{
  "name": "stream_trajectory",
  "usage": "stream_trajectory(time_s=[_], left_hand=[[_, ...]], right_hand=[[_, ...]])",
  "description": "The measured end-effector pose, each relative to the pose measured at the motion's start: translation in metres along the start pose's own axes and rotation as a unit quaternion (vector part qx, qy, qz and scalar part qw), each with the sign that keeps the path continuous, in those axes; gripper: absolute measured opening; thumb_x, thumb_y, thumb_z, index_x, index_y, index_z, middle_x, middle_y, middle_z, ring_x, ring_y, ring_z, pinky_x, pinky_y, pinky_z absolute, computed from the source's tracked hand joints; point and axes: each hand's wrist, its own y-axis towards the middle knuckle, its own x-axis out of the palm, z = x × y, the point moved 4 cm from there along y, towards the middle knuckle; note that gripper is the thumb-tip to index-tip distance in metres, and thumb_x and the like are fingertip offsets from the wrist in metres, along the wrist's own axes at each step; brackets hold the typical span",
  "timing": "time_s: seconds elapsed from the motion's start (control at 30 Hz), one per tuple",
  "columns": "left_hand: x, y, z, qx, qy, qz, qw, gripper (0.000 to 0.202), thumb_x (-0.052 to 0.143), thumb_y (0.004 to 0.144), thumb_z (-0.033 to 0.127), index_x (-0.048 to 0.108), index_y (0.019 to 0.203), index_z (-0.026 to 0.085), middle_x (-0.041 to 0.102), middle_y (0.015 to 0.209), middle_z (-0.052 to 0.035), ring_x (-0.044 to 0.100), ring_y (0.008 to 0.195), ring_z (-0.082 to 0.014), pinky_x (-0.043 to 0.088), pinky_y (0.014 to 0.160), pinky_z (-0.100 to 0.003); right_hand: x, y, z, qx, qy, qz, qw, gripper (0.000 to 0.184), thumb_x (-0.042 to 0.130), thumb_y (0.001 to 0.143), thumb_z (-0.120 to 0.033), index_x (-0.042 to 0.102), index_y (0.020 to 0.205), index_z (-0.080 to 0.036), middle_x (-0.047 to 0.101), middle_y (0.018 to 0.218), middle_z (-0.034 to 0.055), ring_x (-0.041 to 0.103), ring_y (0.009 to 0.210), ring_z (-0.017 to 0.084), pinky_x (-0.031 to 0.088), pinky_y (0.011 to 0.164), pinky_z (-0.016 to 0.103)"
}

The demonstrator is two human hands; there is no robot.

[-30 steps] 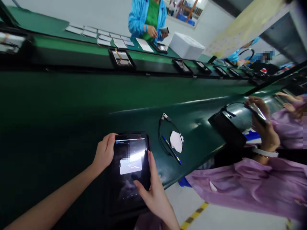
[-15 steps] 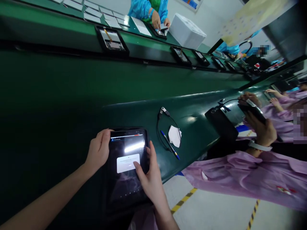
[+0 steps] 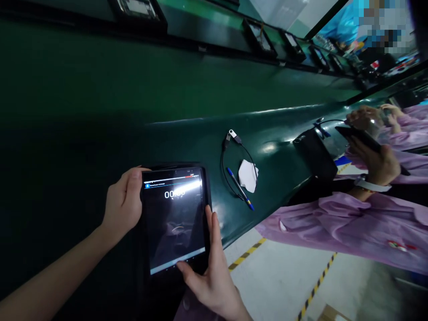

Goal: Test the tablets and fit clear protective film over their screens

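Note:
A black tablet (image 3: 174,218) with its screen lit lies in front of me, tilted a little toward me. Its screen shows large digits near the top and a pale bar low down. My left hand (image 3: 125,198) grips the tablet's upper left edge, thumb along the rim. At the lower right, my right hand (image 3: 210,272) holds the other edge, with its thumb on the screen by the pale bar. Right of the tablet lie a looped black cable (image 3: 223,162) with a small metal-ended plug (image 3: 233,133), a blue and white pen (image 3: 240,188) and a torn white paper piece (image 3: 248,175).
A green bench (image 3: 187,102) runs across the view. Beyond it, several black trays (image 3: 259,38) with device parts sit along a raised strip. On the right, a co-worker in a pink sleeve (image 3: 310,223) holds a black device (image 3: 359,136) near a black box (image 3: 316,154).
The white pop-up on the screen is gone, and large digits and a pale bar show instead. My right thumb has moved down the screen. The whole view has tipped downward.

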Motion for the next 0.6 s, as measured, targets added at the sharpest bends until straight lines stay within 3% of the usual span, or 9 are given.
stream_trajectory(time_s=[0.23,0.4,0.6], left_hand=[[0.0006,-0.0023,0.0048,0.017,-0.016,0.02,1.0,0.042,0.036,0.099,0.045,0.071,0.095,0.022,0.07,0.096,0.0009,0.061,0.098,-0.0137,0.047,0.077,-0.022],[0.0016,-0.0021,0.0026,0.026,-0.023,0.046,0.998,0.038,0.04,0.098,0.043,0.073,0.091,0.026,0.071,0.09,0.0043,0.064,0.085,-0.0107,0.047,0.069,-0.02],[0.0027,-0.0022,0.0032,0.037,-0.029,0.044,0.998,0.036,0.041,0.099,0.042,0.073,0.091,0.027,0.071,0.083,0.0065,0.062,0.072,-0.0078,0.044,0.056,-0.019]], right_hand=[[-0.0004,0.0033,-0.0014,-0.024,-0.026,0.005,0.999,0.107,0.069,0.084,-0.028,-0.01,0.156,-0.022,0.005,0.163,0.0103,0.013,0.149,0.035,0.032,0.117,0.056],[-0.0004,0.0004,0.0011,-0.016,-0.024,-0.001,1.0,0.117,0.075,0.078,-0.027,-0.012,0.155,-0.018,0.003,0.163,0.0121,0.01,0.15,0.033,0.032,0.117,0.054],[-0.0018,0.0017,-0.0003,-0.043,-0.041,-0.001,0.998,0.109,0.069,0.082,-0.027,-0.011,0.155,-0.015,0.0,0.164,0.0109,0.009,0.151,0.03,0.027,0.12,0.051]])
